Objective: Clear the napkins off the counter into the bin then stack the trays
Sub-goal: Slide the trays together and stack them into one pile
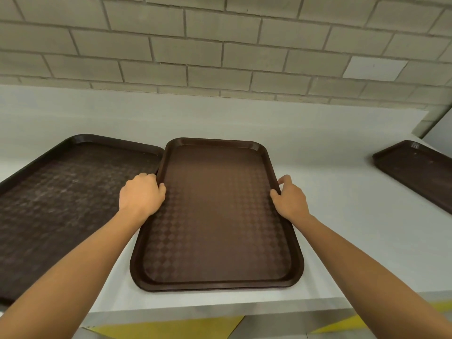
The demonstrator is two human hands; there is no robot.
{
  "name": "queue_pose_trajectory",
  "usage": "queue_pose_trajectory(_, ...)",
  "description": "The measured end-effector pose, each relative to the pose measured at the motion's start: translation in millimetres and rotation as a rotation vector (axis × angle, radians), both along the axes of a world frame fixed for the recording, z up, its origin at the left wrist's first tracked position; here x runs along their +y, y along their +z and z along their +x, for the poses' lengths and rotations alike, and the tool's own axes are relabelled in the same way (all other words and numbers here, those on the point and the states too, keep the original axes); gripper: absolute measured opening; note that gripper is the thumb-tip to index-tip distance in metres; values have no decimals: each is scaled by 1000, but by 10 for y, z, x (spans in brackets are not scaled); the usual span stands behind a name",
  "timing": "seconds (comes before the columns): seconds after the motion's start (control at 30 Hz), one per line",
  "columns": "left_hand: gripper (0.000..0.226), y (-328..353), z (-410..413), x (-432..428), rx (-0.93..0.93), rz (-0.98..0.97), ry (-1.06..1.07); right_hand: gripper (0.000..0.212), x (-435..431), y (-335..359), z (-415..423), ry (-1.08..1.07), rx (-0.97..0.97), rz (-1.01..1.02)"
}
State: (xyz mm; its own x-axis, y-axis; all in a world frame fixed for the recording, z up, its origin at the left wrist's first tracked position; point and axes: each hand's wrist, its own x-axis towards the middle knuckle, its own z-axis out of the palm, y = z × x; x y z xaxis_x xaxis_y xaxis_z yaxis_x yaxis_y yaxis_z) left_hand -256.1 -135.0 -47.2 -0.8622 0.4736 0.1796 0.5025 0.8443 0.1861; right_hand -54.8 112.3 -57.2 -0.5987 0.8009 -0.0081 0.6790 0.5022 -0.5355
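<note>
Left hand (141, 194) and right hand (289, 198) clamping opposite long rims of centre tray (217, 216), thumbs hooking over edges. Tray between hands holding nothing, lying on white counter (342, 216). Just outside left hand, second tray (61, 196) lying bare, scuffed. Well beyond right hand, third tray (420, 172) sitting bare, partly cropped.

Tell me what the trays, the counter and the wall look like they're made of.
Middle tray: probably moulded brown plastic, matte, with an embossed diamond texture and rolled rim. Left tray: the same, with whitish scuffs. Counter: smooth pale surface, maybe laminate; unclear. Wall: grey painted block with visible mortar joints.
</note>
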Motion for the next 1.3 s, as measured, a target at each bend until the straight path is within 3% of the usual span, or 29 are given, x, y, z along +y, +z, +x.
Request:
queue_pose_trajectory(0.43,32,-20,174,153,-136,96,54,36,134,10,110,-7,-37,17)
queue_pose_trajectory(0.9,31,-26,595,708,-184,166,75,35,624,84,440,-68,-132,121)
queue_pose_trajectory(1.3,34,-68,678,855,-169,165,99,33,718,23,485,-41,-93,92)
